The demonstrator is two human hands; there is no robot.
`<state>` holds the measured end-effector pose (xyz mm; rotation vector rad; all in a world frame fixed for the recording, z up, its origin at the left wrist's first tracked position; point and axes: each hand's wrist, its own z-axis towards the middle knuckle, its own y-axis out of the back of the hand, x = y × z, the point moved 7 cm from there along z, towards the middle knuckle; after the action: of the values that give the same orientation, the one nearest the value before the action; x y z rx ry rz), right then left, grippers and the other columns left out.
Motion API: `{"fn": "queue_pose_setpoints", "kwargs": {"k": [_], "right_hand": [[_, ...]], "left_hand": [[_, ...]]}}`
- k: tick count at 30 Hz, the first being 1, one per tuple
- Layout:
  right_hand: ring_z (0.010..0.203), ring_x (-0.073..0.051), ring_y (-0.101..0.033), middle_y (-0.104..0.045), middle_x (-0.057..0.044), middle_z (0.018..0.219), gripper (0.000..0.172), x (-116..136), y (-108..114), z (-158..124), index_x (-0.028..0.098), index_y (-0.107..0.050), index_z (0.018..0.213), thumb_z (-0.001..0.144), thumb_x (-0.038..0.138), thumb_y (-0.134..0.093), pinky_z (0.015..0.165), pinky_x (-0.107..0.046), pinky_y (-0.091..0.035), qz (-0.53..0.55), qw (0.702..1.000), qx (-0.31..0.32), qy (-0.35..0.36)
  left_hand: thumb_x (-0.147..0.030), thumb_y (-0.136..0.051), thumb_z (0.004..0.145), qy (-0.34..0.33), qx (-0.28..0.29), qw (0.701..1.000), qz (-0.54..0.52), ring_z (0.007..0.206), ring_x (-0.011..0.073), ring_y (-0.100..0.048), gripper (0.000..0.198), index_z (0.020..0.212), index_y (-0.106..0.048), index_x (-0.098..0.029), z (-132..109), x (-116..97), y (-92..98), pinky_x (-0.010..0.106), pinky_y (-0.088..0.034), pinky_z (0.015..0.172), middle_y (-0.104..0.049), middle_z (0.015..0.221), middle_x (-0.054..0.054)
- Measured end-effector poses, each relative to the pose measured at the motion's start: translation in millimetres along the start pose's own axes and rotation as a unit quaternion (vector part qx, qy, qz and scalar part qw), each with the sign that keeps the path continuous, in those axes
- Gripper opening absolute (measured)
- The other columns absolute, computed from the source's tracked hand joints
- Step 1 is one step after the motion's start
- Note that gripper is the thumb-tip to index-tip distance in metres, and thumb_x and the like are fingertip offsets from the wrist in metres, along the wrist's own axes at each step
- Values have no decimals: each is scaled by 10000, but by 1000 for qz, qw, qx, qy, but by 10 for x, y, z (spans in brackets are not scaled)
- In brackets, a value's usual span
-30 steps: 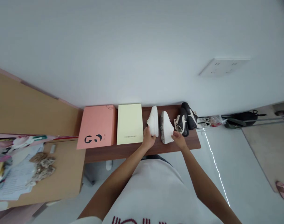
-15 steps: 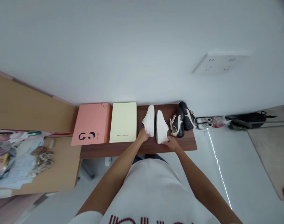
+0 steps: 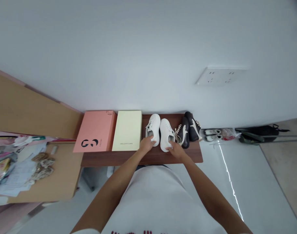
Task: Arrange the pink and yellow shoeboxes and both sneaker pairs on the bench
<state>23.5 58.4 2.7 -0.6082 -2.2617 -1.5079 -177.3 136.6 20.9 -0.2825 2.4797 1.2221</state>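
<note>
Two white sneakers stand upright, side by side, on a dark wooden bench [image 3: 138,157] against the wall. My left hand [image 3: 146,145] grips the heel of the left white sneaker [image 3: 153,126]. My right hand [image 3: 174,149] holds the heel of the right white sneaker [image 3: 166,131]. A pair of black sneakers with white stripes [image 3: 188,128] sits just right of them. A pale yellow shoebox [image 3: 127,130] and a pink shoebox [image 3: 96,131] lie on the bench's left half.
A light wooden desk [image 3: 58,178] at the left carries papers and a brownish bundle [image 3: 42,165]. On the floor to the right lie small white shoes [image 3: 212,132] and a dark bag [image 3: 258,133]. A wall socket plate [image 3: 219,76] is above.
The two white sneakers were lying tilted on their sides a second ago; both now stand sole-down, close together. My hands stayed on their heels.
</note>
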Motion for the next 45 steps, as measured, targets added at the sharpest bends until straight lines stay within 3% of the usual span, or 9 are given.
{"fn": "queue_pose_setpoints", "kwargs": {"k": [5,13,31,45], "right_hand": [[1156,-281,-624,-707,-136,1201,244,187,118,76,192,-654,1167,968,314,-584,932,-332,-449,-103,994,19,11],[1124,-270,-595,-688,-142,1176,168,350,180,315,175,-661,1064,985,257,-538,940,-342,-427,-179,983,2,40],[1144,-261,-601,-699,-133,1173,163,436,85,437,183,-664,1079,971,209,-545,907,-334,-453,-203,979,13,34],[1131,-269,-597,-682,-137,1207,192,363,51,348,184,-682,1103,988,236,-538,916,-339,-451,-176,984,10,21]], "left_hand": [[-390,-532,985,-35,10,993,108,1138,312,-691,383,1310,-621,-208,-43,-208,52,383,-507,952,-737,1181,158],[-273,-451,1006,-11,26,990,135,1127,324,-696,334,1269,-614,-147,-33,-338,-10,402,-516,932,-737,1134,200],[-123,-397,954,38,26,993,106,1181,304,-672,393,1285,-609,-122,166,-402,-116,373,-503,952,-718,1195,218],[-225,-422,996,37,22,995,86,1179,320,-673,386,1353,-551,-156,96,-371,-123,385,-495,948,-714,1210,202]]}}
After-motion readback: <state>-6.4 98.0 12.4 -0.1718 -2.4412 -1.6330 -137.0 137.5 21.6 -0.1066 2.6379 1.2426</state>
